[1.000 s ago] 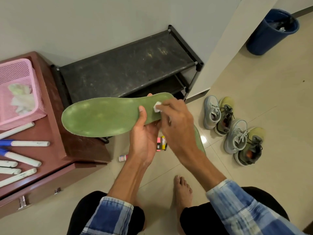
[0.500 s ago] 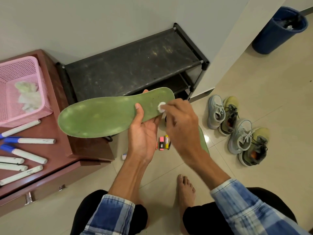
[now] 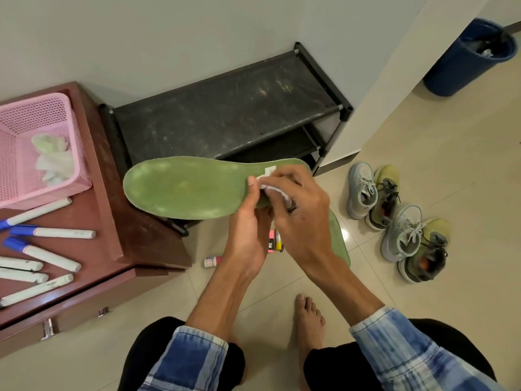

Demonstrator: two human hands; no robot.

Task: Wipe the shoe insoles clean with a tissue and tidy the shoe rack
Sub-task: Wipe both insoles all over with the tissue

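My left hand [image 3: 248, 235] grips a green insole [image 3: 183, 190] near its heel end, thumb on top, and holds it level in front of the black shoe rack [image 3: 225, 114]. With my right hand [image 3: 298, 210] I pinch a small white tissue [image 3: 267, 180] and press it onto the insole's heel part. A second green insole [image 3: 339, 241] lies on the floor, mostly hidden under my right hand. The rack's dusty top shelf holds no shoes.
Two pairs of sneakers [image 3: 394, 218] stand on the tiled floor to the right. A brown cabinet [image 3: 118, 230] at left carries a pink basket [image 3: 42, 148] with used tissues and several markers [image 3: 50, 258]. Small items [image 3: 275, 241] lie on the floor. A blue bin [image 3: 468, 57] stands far right.
My right hand has slid the tissue leftwards along the insole's heel part, closer to my left thumb. The insole stays held level in my left hand.
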